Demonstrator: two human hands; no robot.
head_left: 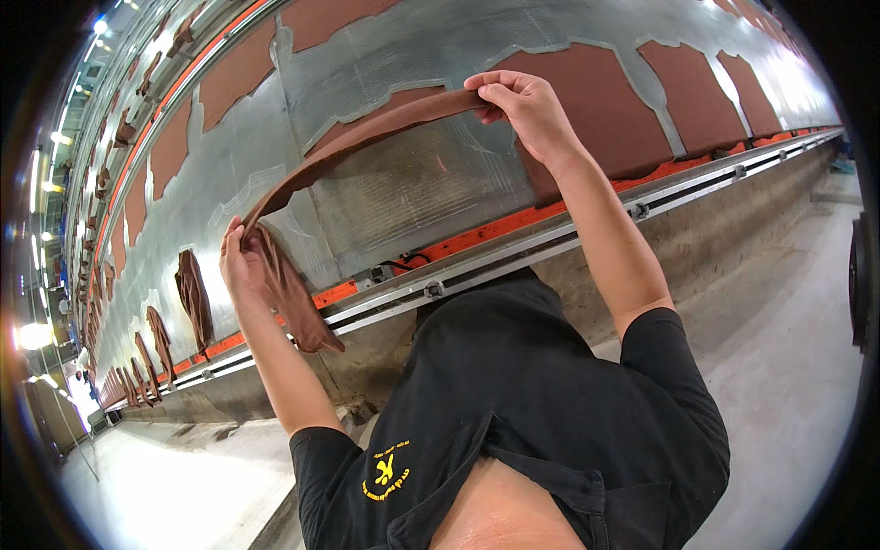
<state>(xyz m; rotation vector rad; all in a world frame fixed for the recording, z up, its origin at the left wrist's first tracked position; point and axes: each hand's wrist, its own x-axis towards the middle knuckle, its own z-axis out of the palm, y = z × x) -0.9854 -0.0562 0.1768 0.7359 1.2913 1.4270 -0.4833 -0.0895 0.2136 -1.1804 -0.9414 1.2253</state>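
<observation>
A person in a black shirt (522, 367) held a brown leather-like sheet (385, 124) in a long arc over a metal tabletop (394, 197), the left hand (241, 266) pinching it above a loose end that hung past the near edge, the right hand (527, 105) pinching the other end between thumb and fingers. Flat brown pieces (587, 110) lay at right; crumpled ones (192, 298) drooped at left, near an orange strip (477, 236).
</observation>
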